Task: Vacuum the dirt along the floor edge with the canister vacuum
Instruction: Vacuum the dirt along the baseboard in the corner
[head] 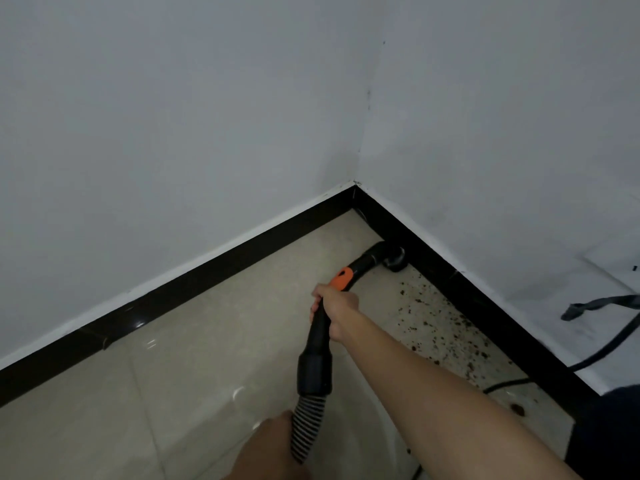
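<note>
R hand (337,311) wrapped tight on wand (320,336), nozzle (393,259) down on floor (207,341) touching R baseboard (485,306) nr corner, dirt (446,327) strung along that edge from nozzle back toward body, so pull-back stroke likely; L hand not seen.

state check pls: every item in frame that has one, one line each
Right hand: fingers wrapped around the black vacuum wand.
Black vacuum nozzle: down on the floor, at the black skirting.
Brown dirt specks: scattered along that skirting, not yet picked up.
Ribbed grey hose: attached to the wand, bending down out of frame.
Black power cord: hanging slack across the right wall.
Left hand: not in view.
</note>
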A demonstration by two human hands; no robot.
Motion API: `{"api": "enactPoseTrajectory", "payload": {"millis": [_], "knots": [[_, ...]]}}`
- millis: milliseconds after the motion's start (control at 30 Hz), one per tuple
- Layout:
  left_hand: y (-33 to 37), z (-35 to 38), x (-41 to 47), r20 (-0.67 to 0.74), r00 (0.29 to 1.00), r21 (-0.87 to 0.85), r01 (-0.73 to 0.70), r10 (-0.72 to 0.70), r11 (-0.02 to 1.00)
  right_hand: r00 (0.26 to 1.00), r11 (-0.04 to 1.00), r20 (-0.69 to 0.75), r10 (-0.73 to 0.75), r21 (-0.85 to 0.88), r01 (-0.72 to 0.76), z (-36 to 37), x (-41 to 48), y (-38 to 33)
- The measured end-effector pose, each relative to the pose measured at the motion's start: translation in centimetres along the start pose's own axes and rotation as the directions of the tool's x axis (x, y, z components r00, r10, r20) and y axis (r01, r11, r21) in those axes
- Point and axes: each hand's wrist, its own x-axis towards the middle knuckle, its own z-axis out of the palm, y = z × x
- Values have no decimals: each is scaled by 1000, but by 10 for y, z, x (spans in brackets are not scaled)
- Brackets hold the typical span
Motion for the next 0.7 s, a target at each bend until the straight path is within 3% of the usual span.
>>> {"api": "enactPoseTrajectory", "payload": {"millis": [100,200,267,333,367,433,500,533,600,700], "knots": [[-9,-23,3,-68,997,-71,37,-42,997,997,993,70,-19,119,11,14,-5,-8],[-24,-38,8,-63,998,-38,5,-7,999,988,999,151,-10,42,4,17,-13,18],[-31,-56,11,185,983,-56,1,9,998,993,999,108,-47,-15,49,14,-19,36],[-37,-86,12,385,922,-151,105,-39,983,996,997,56,-75,-28,77,7,-23,40],[-38,-103,11,364,927,-172,157,-85,973,995,995,52,-86,-53,88,0,-27,38],[-34,-131,11,149,974,-219,199,-169,955,992,983,94,-83,-153,97,-14,-39,31],[-13,-152,13,-84,978,-286,161,-192,945,988,959,149,-50,-269,89,-30,-60,25],[7,-160,14,-134,971,-363,136,-196,922,985,941,169,-31,-327,86,-37,-73,21],[55,-171,14,-109,973,-525,117,-202,843,977,906,212,-18,-410,106,-48,-102,14],[128,-179,3,48,983,-662,163,-176,731,954,881,297,-34,-442,169,-48,-150,1]]}}
